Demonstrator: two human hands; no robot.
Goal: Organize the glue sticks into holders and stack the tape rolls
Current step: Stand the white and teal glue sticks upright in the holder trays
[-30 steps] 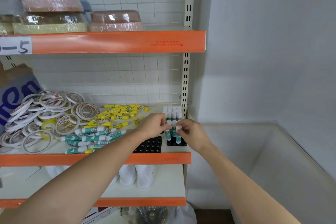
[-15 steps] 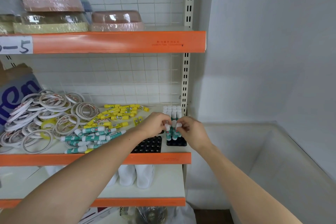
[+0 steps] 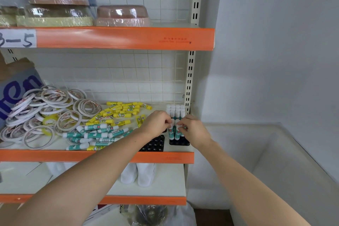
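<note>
White caps sit under our fingertips: our left hand (image 3: 158,122) pinches one teal glue stick (image 3: 171,131) and our right hand (image 3: 192,129) pinches the next one (image 3: 177,132), both standing in the black holder (image 3: 180,142). Just left of our hands is another black holder (image 3: 153,144). Farther left lie loose glue sticks (image 3: 102,134) and tape rolls (image 3: 45,112) in piles.
</note>
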